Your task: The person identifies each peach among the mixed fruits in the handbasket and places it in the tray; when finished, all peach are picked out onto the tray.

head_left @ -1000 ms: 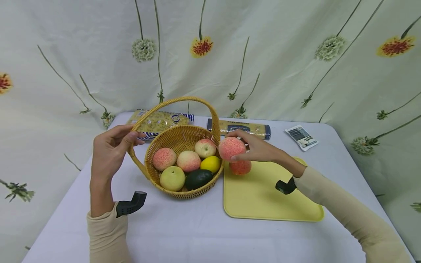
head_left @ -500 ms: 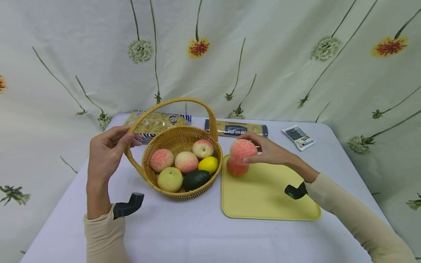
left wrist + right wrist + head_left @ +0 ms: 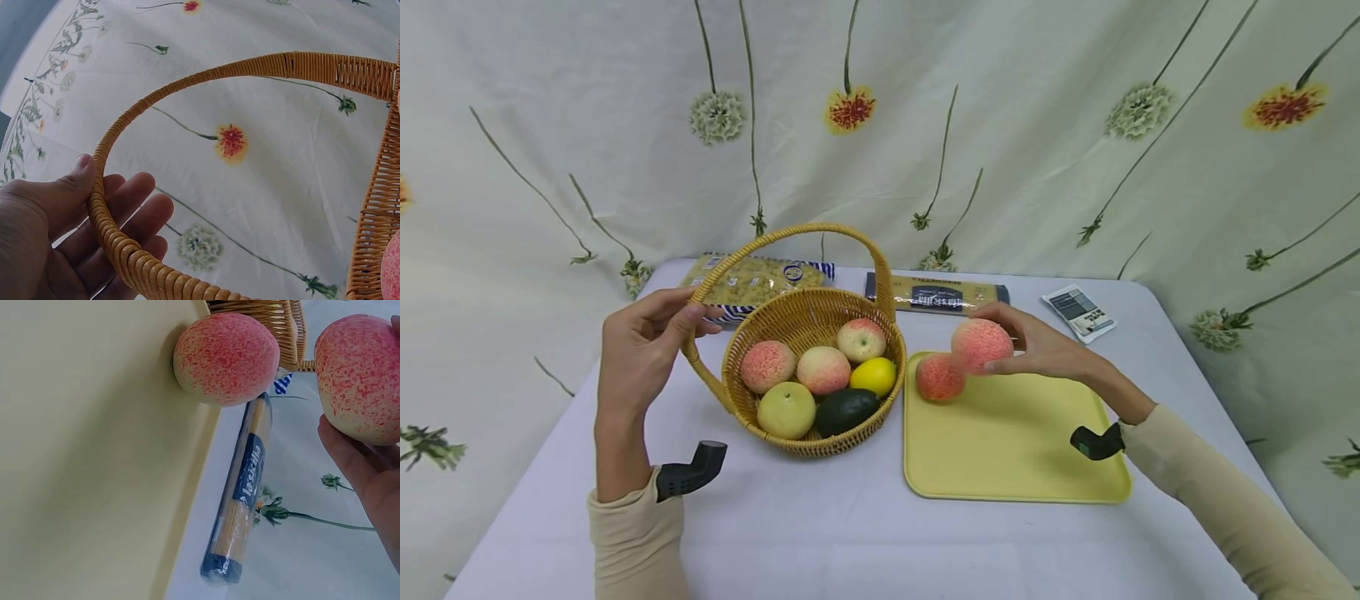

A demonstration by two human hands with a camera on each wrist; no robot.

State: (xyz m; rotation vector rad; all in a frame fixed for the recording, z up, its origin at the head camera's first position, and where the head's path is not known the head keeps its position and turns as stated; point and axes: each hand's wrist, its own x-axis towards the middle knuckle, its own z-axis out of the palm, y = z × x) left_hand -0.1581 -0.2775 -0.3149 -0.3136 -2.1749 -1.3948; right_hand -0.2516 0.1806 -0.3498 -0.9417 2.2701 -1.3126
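My left hand (image 3: 642, 346) holds the left side of the handle (image 3: 122, 128) of a wicker basket (image 3: 808, 317), thumb on one side and fingers behind it. Inside the basket are several peaches (image 3: 823, 371), a yellow-green round fruit (image 3: 786, 410), a lemon (image 3: 873, 377) and a dark green avocado (image 3: 847, 412). Over the yellow tray (image 3: 1000, 454), my right hand (image 3: 1048, 343) grips a pink peach (image 3: 365, 378) between thumb and fingers. Another peach (image 3: 226, 359) lies at the tray's back left corner, beside the basket.
Behind the basket lies a bag of pasta (image 3: 760, 279). A pack of spaghetti (image 3: 937, 293) sits behind the tray, with a small white packet (image 3: 1079, 312) to its right. A flowered cloth (image 3: 1000, 150) hangs behind the table.
My right hand has moved right with its peach, from beside the basket rim to over the tray, uncovering the peach lying there. The left hand keeps its hold on the handle.
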